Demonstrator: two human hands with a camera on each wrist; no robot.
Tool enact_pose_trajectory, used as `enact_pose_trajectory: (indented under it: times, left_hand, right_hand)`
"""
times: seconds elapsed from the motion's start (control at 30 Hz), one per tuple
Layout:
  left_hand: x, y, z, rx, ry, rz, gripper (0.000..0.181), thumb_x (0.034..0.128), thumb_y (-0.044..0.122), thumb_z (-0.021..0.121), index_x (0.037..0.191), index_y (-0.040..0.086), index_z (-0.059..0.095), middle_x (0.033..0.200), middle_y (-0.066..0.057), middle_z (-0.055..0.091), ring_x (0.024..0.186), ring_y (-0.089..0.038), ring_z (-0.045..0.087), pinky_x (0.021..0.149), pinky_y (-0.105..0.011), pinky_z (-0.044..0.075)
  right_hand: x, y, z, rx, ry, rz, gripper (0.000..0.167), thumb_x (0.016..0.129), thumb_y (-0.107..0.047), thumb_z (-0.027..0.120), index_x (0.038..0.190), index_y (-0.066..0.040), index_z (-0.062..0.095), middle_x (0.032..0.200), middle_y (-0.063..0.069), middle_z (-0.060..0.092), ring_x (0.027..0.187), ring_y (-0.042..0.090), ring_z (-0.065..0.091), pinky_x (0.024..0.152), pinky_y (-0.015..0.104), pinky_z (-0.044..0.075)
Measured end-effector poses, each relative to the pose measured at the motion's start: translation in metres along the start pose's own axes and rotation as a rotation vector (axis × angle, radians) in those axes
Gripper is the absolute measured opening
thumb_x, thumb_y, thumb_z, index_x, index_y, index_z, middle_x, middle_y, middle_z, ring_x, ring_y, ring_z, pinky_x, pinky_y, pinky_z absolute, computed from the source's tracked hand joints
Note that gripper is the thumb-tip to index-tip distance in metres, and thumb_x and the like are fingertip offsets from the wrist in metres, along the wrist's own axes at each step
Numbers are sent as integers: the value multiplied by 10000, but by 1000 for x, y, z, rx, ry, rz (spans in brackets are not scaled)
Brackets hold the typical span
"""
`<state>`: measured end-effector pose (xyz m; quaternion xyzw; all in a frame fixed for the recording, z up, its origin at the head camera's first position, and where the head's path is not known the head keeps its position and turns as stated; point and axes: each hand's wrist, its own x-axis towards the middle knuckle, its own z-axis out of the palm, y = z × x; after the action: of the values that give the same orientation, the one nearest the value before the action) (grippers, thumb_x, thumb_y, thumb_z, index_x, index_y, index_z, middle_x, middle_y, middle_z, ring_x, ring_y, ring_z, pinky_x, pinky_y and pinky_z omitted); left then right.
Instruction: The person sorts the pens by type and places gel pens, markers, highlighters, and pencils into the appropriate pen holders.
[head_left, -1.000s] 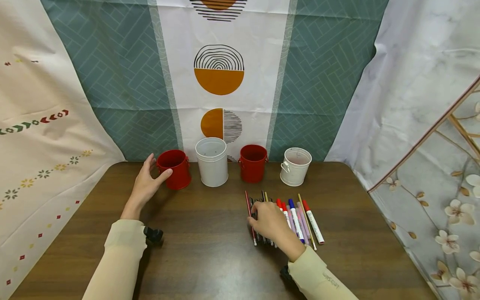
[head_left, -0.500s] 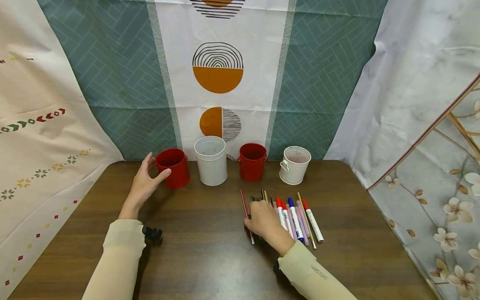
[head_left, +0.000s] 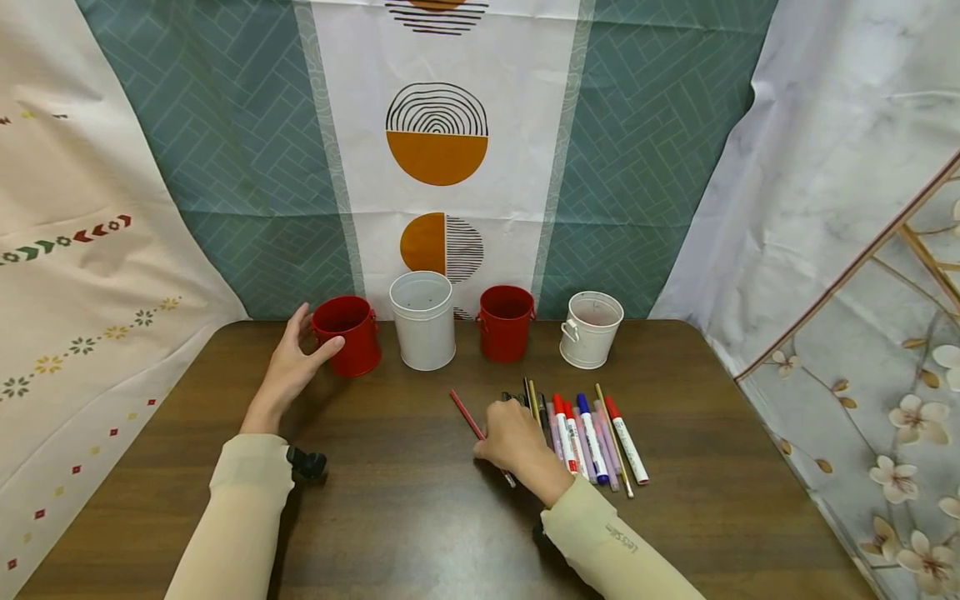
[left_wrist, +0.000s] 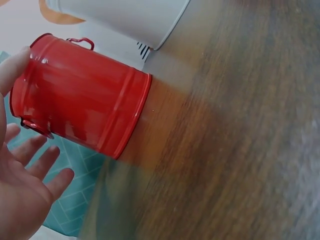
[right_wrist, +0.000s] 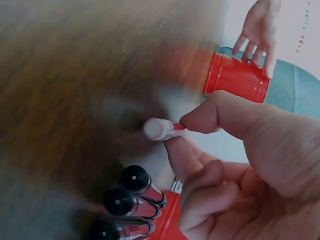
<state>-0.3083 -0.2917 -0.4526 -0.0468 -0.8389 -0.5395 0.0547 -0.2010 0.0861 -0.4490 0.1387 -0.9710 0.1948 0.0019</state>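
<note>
My right hand pinches a red pencil between thumb and index finger, low over the table. The pencil's pale eraser end faces the camera in the right wrist view. Beside that hand lie several black-ended pens, partly hidden by it in the head view. My left hand is spread at the left red bucket, its thumb by the rim and its fingers extended along the far side. Whether it touches the bucket, I cannot tell.
Along the back stand a tall white bucket, another red bucket and a small white bucket. To the right of my right hand lie red-capped and blue-capped markers, purple pens and a gold pencil. A cloth backdrop hangs behind the table.
The right hand has drawn the red pencil left, away from the row of pens, and the pencil now slants more. My left hand has stayed at the red bucket.
</note>
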Motion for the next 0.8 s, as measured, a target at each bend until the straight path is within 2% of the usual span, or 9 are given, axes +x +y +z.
enact_pose_trajectory:
  times: [0.23, 0.33, 0.43, 0.5, 0.53, 0.6, 0.67, 0.73, 0.8]
  left_hand:
    - [-7, 20, 1, -148, -30, -21, 1051, 1006, 290, 731, 1711, 86, -23, 1755, -242, 131, 1598, -477, 161, 1274, -657, 190]
    - [-9, 25, 2, -165, -33, -31, 1038, 1006, 284, 725, 1709, 72, -9, 1756, -245, 122, 1601, -463, 152, 1284, -637, 181]
    - [-7, 25, 5, -173, -37, -36, 1034, 1003, 273, 728, 1713, 86, -1, 1764, -224, 111, 1609, -445, 144, 1291, -615, 181]
    - [-7, 23, 6, -181, -40, -36, 1029, 1002, 259, 729, 1715, 94, 6, 1768, -208, 110, 1613, -436, 143, 1295, -604, 178]
    - [-7, 23, 6, -187, -41, -36, 1033, 998, 249, 736, 1716, 98, 8, 1769, -198, 118, 1615, -427, 148, 1298, -595, 179]
    - [-6, 21, 7, -196, -40, -32, 1028, 998, 236, 735, 1715, 93, 13, 1768, -197, 124, 1612, -430, 152, 1299, -595, 177]
    - [-6, 19, 8, -204, -38, -27, 1022, 998, 227, 734, 1715, 91, 18, 1767, -199, 125, 1612, -435, 149, 1299, -599, 173]
    - [-4, 14, 9, -205, -34, -21, 1016, 1002, 225, 729, 1715, 91, 18, 1768, -200, 120, 1612, -439, 142, 1299, -601, 170]
    - [-2, 9, 10, -207, -29, -18, 1007, 1004, 228, 728, 1717, 103, 27, 1769, -190, 123, 1613, -433, 142, 1301, -596, 171]
  right_hand:
    - [3, 4, -7, 121, 16, -14, 217, 799, -164, 873, 703, -151, 679, 671, -55, 615, 657, 145, 558, 590, 297, 496]
    - [5, 6, -10, 168, 38, -35, 158, 810, -149, 860, 762, -126, 711, 680, -51, 645, 645, 123, 570, 585, 283, 500]
    - [7, 9, -13, 237, 57, -49, 130, 813, -124, 846, 815, -104, 717, 672, -51, 648, 604, 95, 571, 592, 337, 550]
    - [8, 11, -15, 279, 78, -66, 117, 814, -104, 832, 836, -98, 717, 674, -55, 655, 605, 76, 577, 807, 455, 614]
    - [8, 12, -16, 300, 87, -70, 114, 816, -101, 826, 846, -102, 715, 679, -60, 659, 613, 70, 581, 868, 503, 598]
    - [8, 14, -18, 330, 112, -86, 109, 814, -90, 813, 857, -110, 715, 699, -68, 671, 635, 62, 590, 909, 549, 579]
    - [9, 15, -19, 359, 135, -95, 96, 823, -86, 798, 866, -121, 720, 719, -75, 685, 655, 60, 604, 914, 500, 580]
    - [10, 16, -20, 394, 148, -92, 90, 838, -83, 787, 879, -129, 721, 741, -78, 691, 669, 62, 613, 730, 368, 581]
    - [10, 17, -19, 424, 154, -90, 87, 856, -85, 778, 896, -137, 722, 759, -77, 697, 675, 62, 621, 674, 288, 565]
